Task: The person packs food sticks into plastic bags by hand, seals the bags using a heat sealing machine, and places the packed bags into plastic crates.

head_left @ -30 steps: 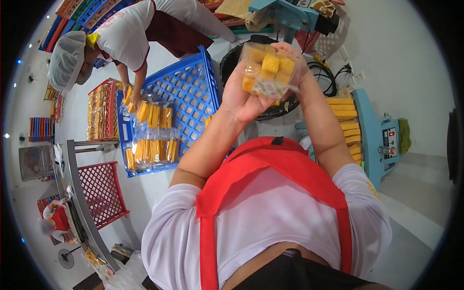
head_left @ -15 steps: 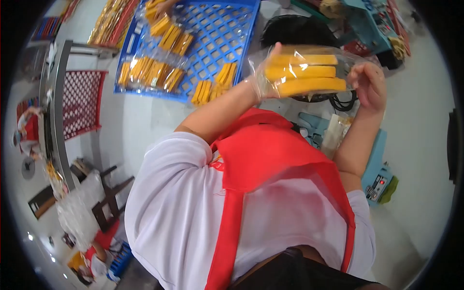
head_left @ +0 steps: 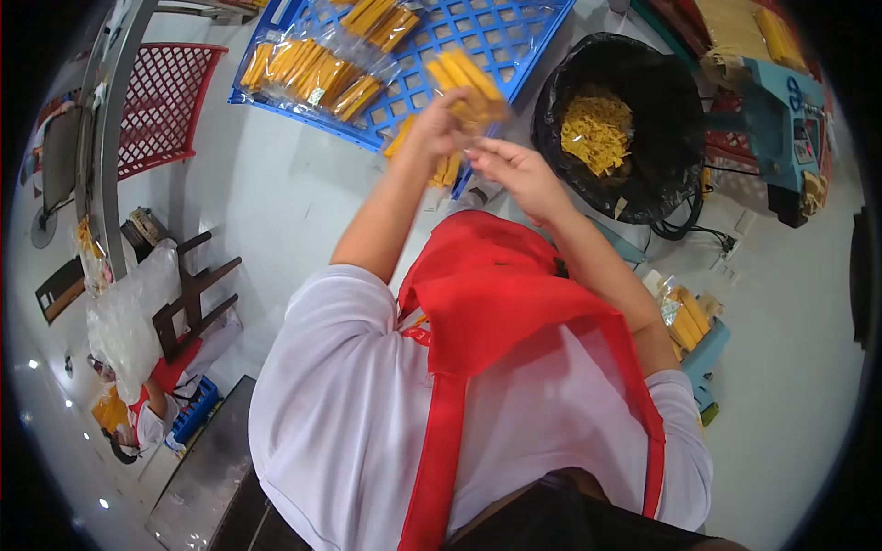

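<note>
A clear plastic pack of yellow sticks point(head_left: 469, 81) is held over the near right corner of a blue crate point(head_left: 354, 136). My left hand point(head_left: 441, 121) is closed round the lower part of this pack. Close beside it, my right hand point(head_left: 514, 173) pinches the end of the pack's plastic between thumb and fingers. Several similar packs point(head_left: 308, 73) lie in the crate, and others sit at its near corner, partly behind my left hand. The held pack is slightly blurred.
A black-lined bin point(head_left: 661, 110) with yellow scraps point(head_left: 597, 133) stands right of my hands. Beyond it is a blue-green machine point(head_left: 781, 129). More yellow packs point(head_left: 684, 317) lie at the right. A red crate point(head_left: 161, 110), dark chair point(head_left: 188, 294) and seated person point(head_left: 152, 413) are left.
The pack has moved left, from in front of the bin to over the blue crate. My right hand has come in and taken its plastic end. The whole view has shifted.
</note>
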The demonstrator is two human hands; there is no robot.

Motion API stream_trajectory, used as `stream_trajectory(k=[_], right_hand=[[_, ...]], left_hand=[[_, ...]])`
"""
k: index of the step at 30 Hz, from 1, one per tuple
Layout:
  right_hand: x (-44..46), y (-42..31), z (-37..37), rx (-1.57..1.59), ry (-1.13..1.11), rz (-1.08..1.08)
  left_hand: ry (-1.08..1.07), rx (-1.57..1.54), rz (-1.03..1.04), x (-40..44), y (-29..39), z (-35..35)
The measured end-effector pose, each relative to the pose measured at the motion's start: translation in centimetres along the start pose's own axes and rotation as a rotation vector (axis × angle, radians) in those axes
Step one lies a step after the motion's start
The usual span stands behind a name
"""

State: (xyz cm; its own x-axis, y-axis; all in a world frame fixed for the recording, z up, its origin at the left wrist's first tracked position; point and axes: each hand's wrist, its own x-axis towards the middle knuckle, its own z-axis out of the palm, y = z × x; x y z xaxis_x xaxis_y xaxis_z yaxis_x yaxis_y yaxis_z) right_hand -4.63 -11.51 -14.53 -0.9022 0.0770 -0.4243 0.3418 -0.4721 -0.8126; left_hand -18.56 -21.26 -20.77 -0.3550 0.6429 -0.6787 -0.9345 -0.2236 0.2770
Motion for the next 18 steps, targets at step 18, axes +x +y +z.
stream_trajectory(k=[18], right_hand=[[-3.0,6.1,-8.5,-0.066,-0.098,0.545]], left_hand=[[0.261,1.616,-0.679,9.4,7.2,-14.9]])
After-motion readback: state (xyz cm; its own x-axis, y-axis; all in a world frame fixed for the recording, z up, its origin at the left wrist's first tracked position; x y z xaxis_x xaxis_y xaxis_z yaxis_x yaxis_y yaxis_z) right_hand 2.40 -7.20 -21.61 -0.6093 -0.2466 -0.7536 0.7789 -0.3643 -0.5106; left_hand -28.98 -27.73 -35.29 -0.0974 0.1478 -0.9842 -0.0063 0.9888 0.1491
